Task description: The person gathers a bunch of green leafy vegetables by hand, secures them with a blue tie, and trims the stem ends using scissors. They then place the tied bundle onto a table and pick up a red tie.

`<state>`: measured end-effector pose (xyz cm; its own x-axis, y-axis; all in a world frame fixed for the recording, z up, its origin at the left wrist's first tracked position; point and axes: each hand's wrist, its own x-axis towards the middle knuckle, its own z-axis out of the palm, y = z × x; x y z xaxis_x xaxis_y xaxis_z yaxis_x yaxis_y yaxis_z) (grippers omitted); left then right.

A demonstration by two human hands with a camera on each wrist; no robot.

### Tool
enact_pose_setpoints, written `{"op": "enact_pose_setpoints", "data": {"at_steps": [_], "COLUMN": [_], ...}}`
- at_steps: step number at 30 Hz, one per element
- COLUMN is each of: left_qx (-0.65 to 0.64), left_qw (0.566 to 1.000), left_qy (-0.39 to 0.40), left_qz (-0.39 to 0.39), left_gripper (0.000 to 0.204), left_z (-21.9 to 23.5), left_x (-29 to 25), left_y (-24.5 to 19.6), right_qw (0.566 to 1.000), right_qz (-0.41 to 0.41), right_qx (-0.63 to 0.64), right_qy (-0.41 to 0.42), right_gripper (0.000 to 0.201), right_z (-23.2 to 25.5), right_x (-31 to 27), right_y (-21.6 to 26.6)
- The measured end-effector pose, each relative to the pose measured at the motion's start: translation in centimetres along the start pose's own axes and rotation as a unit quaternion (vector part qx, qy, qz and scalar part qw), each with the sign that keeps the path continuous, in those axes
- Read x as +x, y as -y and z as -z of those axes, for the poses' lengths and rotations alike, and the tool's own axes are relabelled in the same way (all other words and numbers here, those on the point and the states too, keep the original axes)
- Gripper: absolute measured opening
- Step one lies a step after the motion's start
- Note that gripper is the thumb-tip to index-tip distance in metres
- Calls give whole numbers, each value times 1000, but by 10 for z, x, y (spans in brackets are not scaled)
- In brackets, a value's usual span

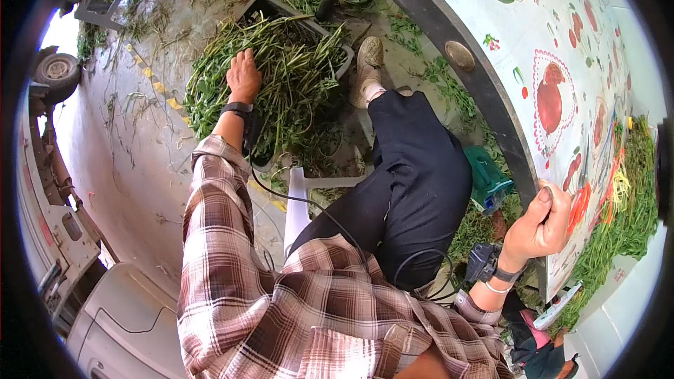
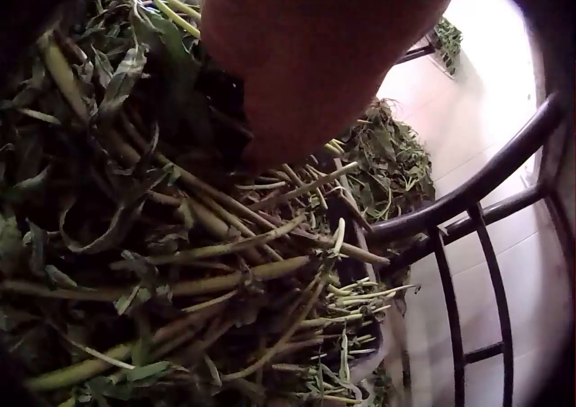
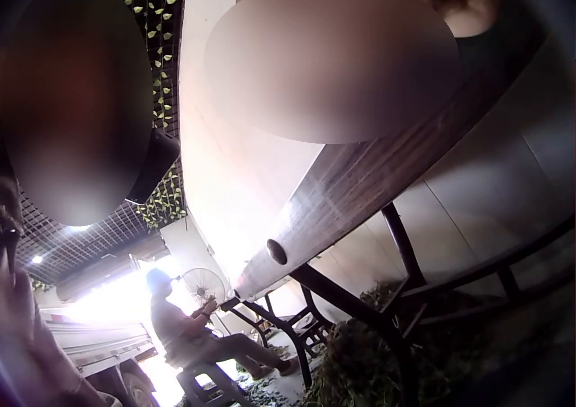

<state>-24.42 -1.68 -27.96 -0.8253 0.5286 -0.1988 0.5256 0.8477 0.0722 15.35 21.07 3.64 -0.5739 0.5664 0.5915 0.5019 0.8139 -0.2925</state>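
Note:
In the head view my left hand rests on top of a heap of green leafy stems, fingers fairly straight. The heap fills and spills over a dark crate. In the left wrist view the hand hangs over the cut stems, its fingertips out of sight. My right hand is raised beside the edge of the table, fingers curled, with nothing visible in them. Part of that hand shows at the top of the right wrist view.
More greens and orange and yellow ties lie on the table. A green container stands beneath it. Loose leaves cover parts of the floor. At left is a vehicle. Someone sits on a stool in the right wrist view.

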Motion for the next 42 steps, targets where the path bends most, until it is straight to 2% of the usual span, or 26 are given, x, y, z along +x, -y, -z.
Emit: {"op": "enact_pose_setpoints", "data": {"at_steps": [3,5,7,9,12,15,16,18,19,21,23,25,26,30,35,37,38,39,42], "left_qx": [-21,-32,-33,-51,-58,-29,-30,43,43,23,34,68,49,17,-11,-72,-88,-123,-115], "left_qw": [999,999,996,995,990,996,996,987,987,998,998,994,993,989,989,981,986,982,988], "left_qy": [-38,-23,-38,-40,-103,-82,-83,-127,-127,-7,16,-40,-62,-92,-55,-94,-90,-103,-67], "left_qz": [-12,3,-75,-73,-82,-30,-31,-83,-85,-53,-44,-70,-83,-113,-134,-153,-111,-102,-84], "left_gripper": [59,57,55,54,55,75,75,94,94,105,97,84,73,70,71,73,74,74,78], "left_z": [-12,-21,-23,-20,-6,6,8,10,11,21,12,-17,-11,-11,0,-4,3,10,16], "left_x": [-4,-12,-30,-36,-31,-15,-12,-6,-1,8,12,14,5,-23,-47,-47,-45,-41,-26], "left_y": [4,4,7,5,6,6,7,9,10,10,9,17,11,8,8,12,8,8,7], "right_qw": [1000,1000,1000,1000,1000,1000,1000,1000,1000,1000,1000,1000,1000,1000,1000,1000,1000,1000,1000], "right_qz": [-5,-13,-10,-11,-9,-5,-6,-5,-4,-9,-14,-18,-19,-8,-14,-11,-11,-12,-10], "right_qx": [6,13,11,9,4,4,8,4,1,3,5,4,3,10,6,6,5,8,8], "right_qy": [0,0,5,5,6,6,4,3,4,7,9,11,10,2,6,7,7,6,5], "right_gripper": [11,11,11,11,11,11,11,11,11,11,11,11,11,11,11,11,11,12,12], "right_z": [0,1,1,1,1,1,1,1,1,2,2,3,2,1,2,2,2,2,2], "right_x": [0,1,1,1,1,0,0,0,0,0,0,0,1,0,0,-1,-1,-1,-1], "right_y": [2,2,2,2,3,2,1,1,1,2,3,4,3,3,3,1,1,1,2]}}
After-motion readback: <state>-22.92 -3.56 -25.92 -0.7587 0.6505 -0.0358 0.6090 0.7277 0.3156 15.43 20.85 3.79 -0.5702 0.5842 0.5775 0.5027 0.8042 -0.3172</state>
